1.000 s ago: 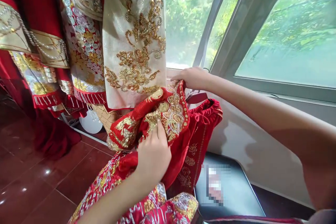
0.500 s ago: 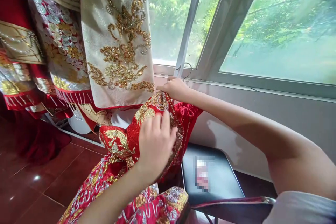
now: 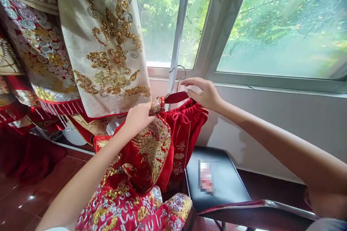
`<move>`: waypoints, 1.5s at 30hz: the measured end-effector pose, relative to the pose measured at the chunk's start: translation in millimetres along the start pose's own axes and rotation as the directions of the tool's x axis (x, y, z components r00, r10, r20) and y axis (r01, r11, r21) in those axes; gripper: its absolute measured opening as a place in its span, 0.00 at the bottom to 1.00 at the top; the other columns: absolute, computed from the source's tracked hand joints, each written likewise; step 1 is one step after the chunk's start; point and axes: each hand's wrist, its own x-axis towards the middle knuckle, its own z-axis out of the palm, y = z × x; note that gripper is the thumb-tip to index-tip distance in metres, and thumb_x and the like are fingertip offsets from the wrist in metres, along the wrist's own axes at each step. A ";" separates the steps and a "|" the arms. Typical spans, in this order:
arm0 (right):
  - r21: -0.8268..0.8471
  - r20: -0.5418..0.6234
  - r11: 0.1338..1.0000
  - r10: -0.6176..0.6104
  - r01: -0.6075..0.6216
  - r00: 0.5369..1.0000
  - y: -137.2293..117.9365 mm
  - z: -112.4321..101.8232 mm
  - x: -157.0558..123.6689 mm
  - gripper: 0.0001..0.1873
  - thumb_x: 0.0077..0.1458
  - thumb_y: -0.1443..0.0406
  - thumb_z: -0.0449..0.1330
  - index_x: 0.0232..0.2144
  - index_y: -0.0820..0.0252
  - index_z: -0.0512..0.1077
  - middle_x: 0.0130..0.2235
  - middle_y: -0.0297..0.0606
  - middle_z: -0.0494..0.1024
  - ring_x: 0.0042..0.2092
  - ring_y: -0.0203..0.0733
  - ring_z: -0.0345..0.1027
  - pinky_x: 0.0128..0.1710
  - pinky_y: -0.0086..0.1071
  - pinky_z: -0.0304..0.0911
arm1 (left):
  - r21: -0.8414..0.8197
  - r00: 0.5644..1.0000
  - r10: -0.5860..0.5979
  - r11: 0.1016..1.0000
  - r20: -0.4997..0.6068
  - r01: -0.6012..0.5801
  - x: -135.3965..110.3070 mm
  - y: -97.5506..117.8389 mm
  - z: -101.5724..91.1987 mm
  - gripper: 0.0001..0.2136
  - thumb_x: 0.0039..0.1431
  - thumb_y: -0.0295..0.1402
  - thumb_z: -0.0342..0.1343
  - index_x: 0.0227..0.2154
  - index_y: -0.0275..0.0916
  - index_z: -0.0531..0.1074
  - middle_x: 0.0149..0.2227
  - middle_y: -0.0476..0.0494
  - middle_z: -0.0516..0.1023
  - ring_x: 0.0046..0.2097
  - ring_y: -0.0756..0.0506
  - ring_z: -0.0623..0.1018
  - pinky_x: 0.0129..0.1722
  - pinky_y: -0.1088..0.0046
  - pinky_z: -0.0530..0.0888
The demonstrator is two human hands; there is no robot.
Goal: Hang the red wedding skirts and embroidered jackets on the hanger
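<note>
My left hand (image 3: 140,117) is closed on the collar area of a red jacket (image 3: 154,144) with gold embroidery and a beaded edge. The fingertips are partly hidden behind the fabric. My right hand (image 3: 206,94) is beside the hanger's hook, thumb and fingers apart, with nothing visible between them. A dark red hanger (image 3: 176,97) with a wire hook shows between my hands. Beside the jacket hangs a red gathered garment (image 3: 184,133) with a tied bow and beaded lines. Below lies a heavily embroidered red and silver garment (image 3: 116,202).
A cream garment with gold beading (image 3: 108,50) and other ornate clothes hang at left. A white upright pole (image 3: 177,32) stands before the window (image 3: 284,32). A black chair (image 3: 219,180) carries a blurred-out item. Dark red tiles (image 3: 27,195) cover the floor.
My left hand has moved up from the jacket's front to its collar. My right hand has come off the top of the jacket and moved right, its fingers opening. The hanger now shows.
</note>
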 end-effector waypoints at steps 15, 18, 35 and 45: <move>0.455 -0.009 0.735 0.569 -0.503 0.822 68.4 28.5 -61.4 0.17 0.49 0.54 0.58 0.24 0.64 0.73 0.21 0.33 0.70 0.25 0.33 0.58 0.25 0.28 0.52 | -0.646 0.852 0.171 0.728 0.495 0.229 34.8 14.9 -47.2 0.14 0.43 0.43 0.59 0.27 0.36 0.72 0.28 0.43 0.76 0.28 0.46 0.73 0.28 0.70 0.69; 0.432 -0.051 0.734 0.599 -0.523 0.799 56.9 28.2 -62.2 0.13 0.48 0.58 0.59 0.23 0.64 0.73 0.19 0.33 0.69 0.24 0.33 0.58 0.26 0.28 0.53 | -0.594 0.869 0.142 0.780 0.475 0.197 51.1 33.0 -50.8 0.14 0.39 0.42 0.61 0.20 0.37 0.68 0.20 0.45 0.71 0.24 0.48 0.69 0.24 0.71 0.65; -0.075 0.247 0.975 0.222 -0.209 0.943 6.1 70.2 -31.1 0.12 0.58 0.63 0.54 0.30 0.61 0.77 0.28 0.36 0.76 0.28 0.34 0.63 0.28 0.28 0.49 | -0.555 0.940 0.206 0.831 0.271 -0.022 55.2 19.5 -22.8 0.11 0.39 0.36 0.59 0.26 0.34 0.72 0.25 0.48 0.72 0.29 0.47 0.71 0.31 0.70 0.68; -0.159 0.201 0.897 0.439 -0.413 0.876 -7.6 68.4 -26.5 0.15 0.56 0.57 0.54 0.31 0.55 0.79 0.32 0.37 0.78 0.32 0.39 0.66 0.25 0.30 0.45 | -0.567 0.952 0.213 0.822 0.219 -0.054 57.5 23.6 -15.9 0.11 0.38 0.37 0.59 0.24 0.35 0.71 0.24 0.48 0.72 0.28 0.49 0.69 0.28 0.73 0.66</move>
